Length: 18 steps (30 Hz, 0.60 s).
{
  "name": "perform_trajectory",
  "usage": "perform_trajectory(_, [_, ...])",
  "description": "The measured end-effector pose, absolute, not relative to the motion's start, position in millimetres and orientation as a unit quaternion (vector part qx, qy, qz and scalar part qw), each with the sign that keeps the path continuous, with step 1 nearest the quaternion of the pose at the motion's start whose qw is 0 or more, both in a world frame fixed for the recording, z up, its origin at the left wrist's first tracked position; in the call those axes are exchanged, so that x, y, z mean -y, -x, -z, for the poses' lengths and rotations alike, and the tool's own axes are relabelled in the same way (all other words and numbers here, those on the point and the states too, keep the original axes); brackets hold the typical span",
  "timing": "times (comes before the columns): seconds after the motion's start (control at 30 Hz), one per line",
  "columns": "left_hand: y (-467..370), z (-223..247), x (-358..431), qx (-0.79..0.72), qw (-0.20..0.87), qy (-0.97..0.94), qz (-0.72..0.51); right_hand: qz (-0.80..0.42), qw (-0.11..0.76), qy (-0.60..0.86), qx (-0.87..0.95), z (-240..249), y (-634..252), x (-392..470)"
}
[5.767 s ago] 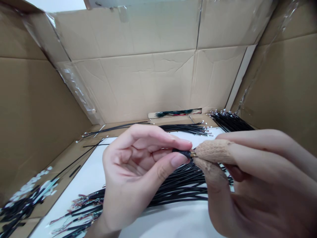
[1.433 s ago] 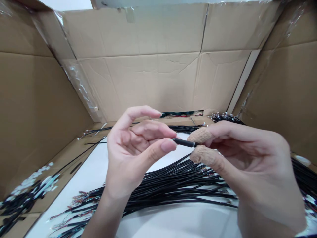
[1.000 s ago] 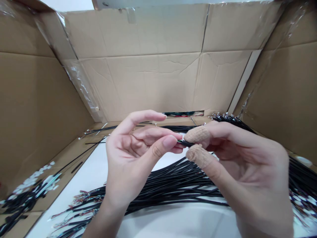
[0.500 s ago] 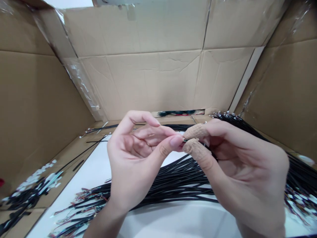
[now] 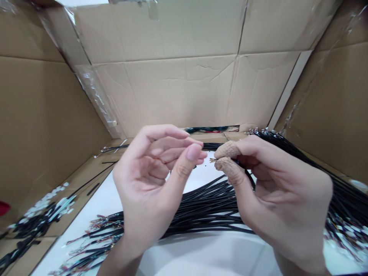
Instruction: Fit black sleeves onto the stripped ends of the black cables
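Between the thumb and forefinger of my right hand [image 5: 276,191], both wearing tan fingertip covers, a black cable [image 5: 249,174] is pinched. Its fine, gold-coloured wire ends [image 5: 212,160] stick out to the left of the fingertips. My left hand [image 5: 152,180] is just left of these wire ends, apart from them. Its fingers are curved and loosely spread, and nothing shows in them. Below both hands, a bundle of black cables [image 5: 207,211] lies across the white work surface [image 5: 201,249], with coloured wires showing at the left ends.
Cardboard walls [image 5: 172,88] enclose the back and sides. At right lies another large pile of black cables [image 5: 347,199] with white-tipped wires. Black cable pieces with white connectors [image 5: 43,214] rest on cardboard at left. A slot [image 5: 212,129] in the back wall shows dark strands.
My left hand has let go of the wire ends and moved a little to the left, its pinch loosening. The gold-coloured tips are now exposed. My right hand keeps its hold on the cable.
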<state>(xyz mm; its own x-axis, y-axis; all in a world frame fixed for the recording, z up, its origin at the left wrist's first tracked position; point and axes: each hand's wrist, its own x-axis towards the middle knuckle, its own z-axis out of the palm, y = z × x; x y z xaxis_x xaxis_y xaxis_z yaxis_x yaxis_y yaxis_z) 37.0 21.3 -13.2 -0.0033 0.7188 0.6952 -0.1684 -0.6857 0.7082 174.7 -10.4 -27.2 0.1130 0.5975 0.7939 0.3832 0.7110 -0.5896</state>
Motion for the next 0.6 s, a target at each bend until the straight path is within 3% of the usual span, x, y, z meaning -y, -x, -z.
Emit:
perform_trajectory(0.17, [-24.2,21.0,-55.7,-0.258,0.29,-0.645,-0.658,-0.082,0.637,0.37,0.671,24.4,-177.9,6.3])
perform_trajectory(0.43, [0.2,117.7,-162.8,-0.376,0.368,-0.79,-0.316,-0.078,0.667,0.39,0.63,21.2,-186.9,11.2])
perform_trajectory(0.6, [-4.1,163.6,-182.8,-0.387,0.333,-0.784,-0.352,-0.089,0.675,0.38,0.626,21.4,-189.1,12.6])
